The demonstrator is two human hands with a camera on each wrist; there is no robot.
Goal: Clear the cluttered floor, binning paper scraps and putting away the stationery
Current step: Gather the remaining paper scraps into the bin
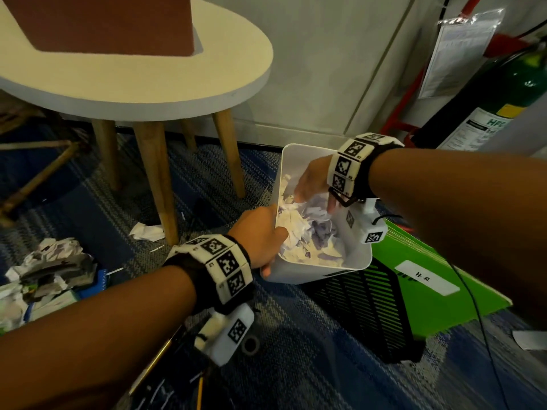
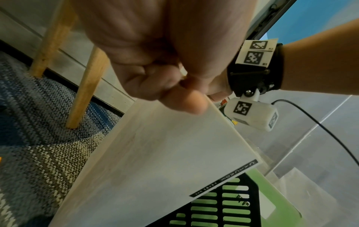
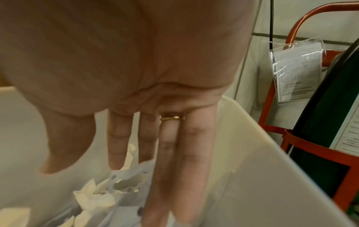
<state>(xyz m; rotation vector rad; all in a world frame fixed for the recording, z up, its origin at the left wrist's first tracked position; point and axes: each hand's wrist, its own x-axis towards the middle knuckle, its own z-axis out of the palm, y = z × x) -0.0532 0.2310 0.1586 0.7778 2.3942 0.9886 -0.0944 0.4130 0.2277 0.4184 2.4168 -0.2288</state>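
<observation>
A white plastic bin (image 1: 299, 276) stands tilted on the carpet, part-filled with torn and crumpled paper scraps (image 1: 305, 232). My left hand (image 1: 260, 235) grips its near rim, thumb on the outer wall (image 2: 155, 153) and fingers curled over the edge. My right hand (image 1: 313, 182) reaches into the bin from the far side. Its fingers (image 3: 186, 169) are straight and spread, tips down among the scraps (image 3: 97, 198), holding nothing. More crumpled paper (image 1: 56, 250) lies in a heap on the floor at the left, with a smaller scrap (image 1: 146, 232) by a table leg.
A round white table (image 1: 148, 93) on wooden legs stands behind the bin. A black mesh tray (image 1: 370, 306) and a green folder (image 1: 429, 276) lie under and right of the bin. A fire extinguisher (image 1: 503, 99) leans at the right wall. A blue notebook (image 1: 100, 279) sits beside the paper heap.
</observation>
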